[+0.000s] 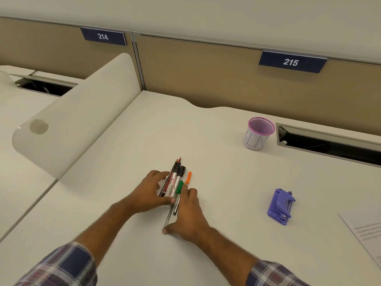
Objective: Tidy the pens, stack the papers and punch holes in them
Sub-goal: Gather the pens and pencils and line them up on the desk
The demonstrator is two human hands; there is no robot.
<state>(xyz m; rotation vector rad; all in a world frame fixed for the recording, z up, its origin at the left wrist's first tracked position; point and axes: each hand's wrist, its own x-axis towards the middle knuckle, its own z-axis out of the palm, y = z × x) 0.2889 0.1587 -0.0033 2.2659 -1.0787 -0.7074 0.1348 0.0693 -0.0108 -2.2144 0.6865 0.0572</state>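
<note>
Pens [174, 185] bunched between both hands [148, 189].

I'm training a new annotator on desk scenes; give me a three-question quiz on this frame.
1. True or false: the pink mesh cup already holds pens.
2. Which hand lies on the bundle of pens from the side of the white divider? A) left hand B) right hand
3. What purple tool sits on the desk between the pens and the printed paper?

Key: 1 false, none shows above its rim; 2 A; 3 the hole punch.
</note>
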